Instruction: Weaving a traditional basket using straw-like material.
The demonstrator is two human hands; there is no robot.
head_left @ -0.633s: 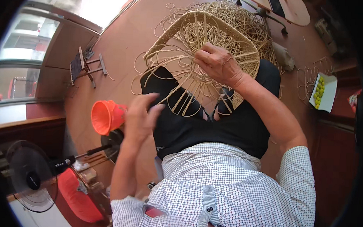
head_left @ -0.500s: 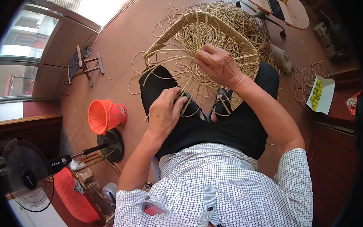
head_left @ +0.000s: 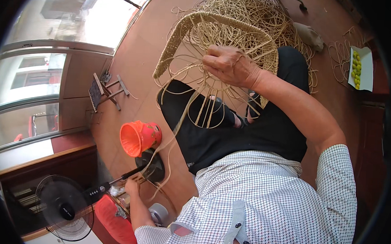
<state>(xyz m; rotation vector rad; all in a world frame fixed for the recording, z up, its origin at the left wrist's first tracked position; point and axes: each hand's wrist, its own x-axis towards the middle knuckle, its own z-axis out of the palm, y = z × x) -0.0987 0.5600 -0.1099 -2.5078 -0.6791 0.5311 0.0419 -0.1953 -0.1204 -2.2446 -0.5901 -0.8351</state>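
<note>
A half-woven basket point(head_left: 174, 46) of tan straw cord rests over my knees, with a woven rim and loose cords fanning inward. My right hand point(head_left: 229, 65) is closed over the gathered cords at its middle; the exact grip is hidden under the fingers. Far out to the lower left, my left hand point(head_left: 133, 187) is closed, small in the picture. A long straw cord point(head_left: 176, 129) runs from the basket down to it, its near part blurred. Another length of that cord hangs in a loose curve beside my thigh.
A big heap of straw cord point(head_left: 251, 12) lies behind the basket. On my left stand an orange bucket point(head_left: 134, 139), a folding stool point(head_left: 106, 91) and a black fan point(head_left: 65, 210). A white tray point(head_left: 366, 70) of yellow-green fruit is at the right.
My left hand has swung from beside the basket far down to the left, drawing a cord out. My right hand stays at the basket's middle. The whole view has shifted.
</note>
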